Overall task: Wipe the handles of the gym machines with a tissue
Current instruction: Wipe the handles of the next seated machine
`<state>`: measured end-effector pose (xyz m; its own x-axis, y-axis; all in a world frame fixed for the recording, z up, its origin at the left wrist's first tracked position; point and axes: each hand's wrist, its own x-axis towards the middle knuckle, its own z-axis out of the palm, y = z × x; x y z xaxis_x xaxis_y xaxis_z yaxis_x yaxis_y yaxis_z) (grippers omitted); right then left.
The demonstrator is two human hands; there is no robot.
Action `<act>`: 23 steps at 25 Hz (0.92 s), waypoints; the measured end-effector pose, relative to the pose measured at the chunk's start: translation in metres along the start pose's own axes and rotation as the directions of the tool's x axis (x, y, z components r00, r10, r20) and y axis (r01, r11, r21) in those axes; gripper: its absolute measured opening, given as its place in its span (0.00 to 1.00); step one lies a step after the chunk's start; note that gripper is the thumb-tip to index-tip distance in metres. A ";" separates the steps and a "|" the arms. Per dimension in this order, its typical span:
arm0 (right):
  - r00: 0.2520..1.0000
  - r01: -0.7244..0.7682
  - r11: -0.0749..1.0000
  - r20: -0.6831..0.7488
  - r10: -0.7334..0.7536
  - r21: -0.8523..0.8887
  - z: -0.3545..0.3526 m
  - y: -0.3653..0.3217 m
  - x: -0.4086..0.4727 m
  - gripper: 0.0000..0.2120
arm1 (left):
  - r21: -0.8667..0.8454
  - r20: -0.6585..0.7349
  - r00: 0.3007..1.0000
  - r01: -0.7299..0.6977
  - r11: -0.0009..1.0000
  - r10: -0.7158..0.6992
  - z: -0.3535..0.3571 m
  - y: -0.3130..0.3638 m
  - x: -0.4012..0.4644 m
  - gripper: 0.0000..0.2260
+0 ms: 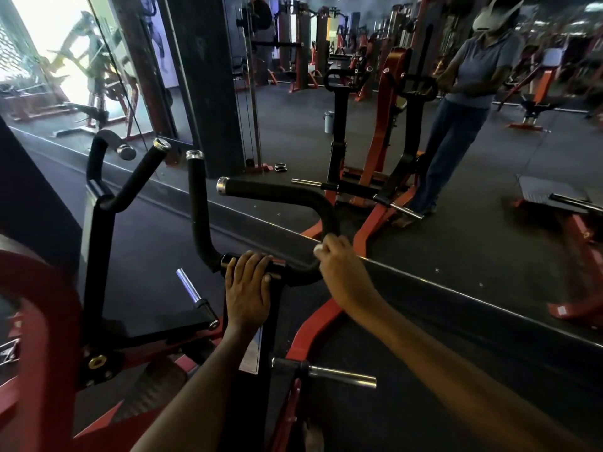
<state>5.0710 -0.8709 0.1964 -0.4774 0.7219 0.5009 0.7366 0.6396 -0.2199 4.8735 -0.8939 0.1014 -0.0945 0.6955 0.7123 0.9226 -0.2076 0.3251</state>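
A black padded handle (287,199) with a chrome end cap curves down from the centre to a joint on a red and black gym machine. My right hand (339,259) is curled round the lower bend of that handle, with a bit of white tissue (318,248) showing at my fingers. My left hand (249,285) rests over the black joint where the handle meets the upright post, fingers bent over its top. A second upright padded handle (197,203) rises just left of my left hand.
Another forked black handle (130,184) stands at the left. A chrome weight peg (339,376) sticks out below my hands. A wall mirror (456,158) ahead reflects the machine and a standing person. A red machine frame (39,321) fills the lower left.
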 end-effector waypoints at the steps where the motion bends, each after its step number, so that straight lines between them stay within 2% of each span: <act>1: 0.998 -0.049 0.992 0.040 0.045 0.115 0.004 -0.001 -0.012 0.09 | -0.006 -0.003 1.000 0.003 1.000 -0.003 0.001 -0.001 0.000 0.20; 3: 0.984 -0.149 0.925 -0.040 0.174 0.350 -0.007 0.007 -0.009 0.08 | -0.012 -0.009 1.000 0.001 1.000 -0.001 0.003 -0.002 -0.001 0.21; 5: 0.924 -0.186 0.873 -0.222 0.311 0.452 -0.022 0.022 0.030 0.08 | -0.013 -0.010 1.000 -0.004 1.000 0.004 0.003 -0.002 -0.001 0.19; 6: 0.901 -0.207 0.847 -0.243 0.360 0.490 -0.030 0.029 0.053 0.09 | -0.011 -0.009 1.000 -0.001 1.000 0.001 0.003 -0.002 0.000 0.18; 9: 0.923 -0.252 0.747 -0.079 0.377 0.616 -0.025 0.040 0.083 0.12 | -0.009 -0.018 1.000 -0.005 1.000 0.005 0.001 -0.001 0.000 0.18; 10: 0.896 -0.314 0.697 -0.041 0.442 0.644 -0.016 0.043 0.074 0.13 | -0.006 -0.021 1.000 -0.016 1.000 0.016 0.001 0.000 0.000 0.18; 12: 0.787 -0.499 0.552 0.082 0.612 0.668 0.005 0.044 0.033 0.11 | 0.001 -0.026 0.999 -0.028 1.000 0.028 0.001 0.000 0.002 0.17; 13: 0.744 -0.566 0.467 0.176 0.645 0.680 0.015 0.042 0.008 0.10 | -0.002 -0.027 0.999 -0.030 1.000 0.030 0.002 -0.001 0.002 0.17; 14: 0.732 -0.595 0.400 0.264 0.628 0.697 0.019 0.035 -0.013 0.09 | -0.006 -0.028 0.999 -0.032 0.999 0.031 0.002 -0.002 -0.001 0.17; 17: 0.691 -0.519 0.163 0.299 0.658 0.839 0.000 0.039 0.014 0.08 | 0.001 -0.018 1.000 -0.025 1.000 0.025 0.002 -0.003 0.001 0.17; 20: 0.776 -0.408 0.120 0.275 0.567 0.905 -0.022 0.047 0.064 0.10 | 0.007 -0.020 1.000 -0.021 1.000 0.021 0.002 -0.002 -0.001 0.17; 21: 0.770 -0.395 0.068 0.289 0.569 0.916 -0.020 0.047 0.066 0.11 | 0.009 -0.022 0.999 -0.026 1.000 0.026 0.002 -0.001 -0.001 0.17; 23: 0.701 -0.451 -0.041 0.382 0.602 0.892 0.004 0.036 0.042 0.09 | 0.007 -0.026 0.999 -0.031 0.999 0.032 0.002 -0.003 0.001 0.17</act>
<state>5.0759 -0.8165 0.2059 -0.0739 0.9922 -0.1008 -0.2422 -0.1159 -0.9633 4.8715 -0.8913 0.0997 -0.0750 0.6705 0.7381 0.9276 -0.2248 0.2984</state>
